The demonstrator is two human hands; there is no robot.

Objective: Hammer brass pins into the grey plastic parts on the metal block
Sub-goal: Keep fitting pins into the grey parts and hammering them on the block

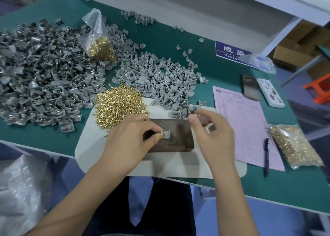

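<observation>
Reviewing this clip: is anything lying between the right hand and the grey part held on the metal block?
Nothing visible. The left hand pinches the grey part on the metal block; the right hand hovers, blurred, over the block's right end. Only bare block top lies between them. Whether the right hand holds anything is unclear.

A dark, scuffed block [171, 135] is laid flat on a white mat [85, 146], long side running left-right. One grey part [165, 134] is set on the block's top near its left end, a brass pin seen in it. Loose pins [118, 104] are heaped just beyond the block's left end. Unpinned parts [160, 80] are piled beyond the block; a larger, darker pile [41, 71] lies far left of it.
</observation>
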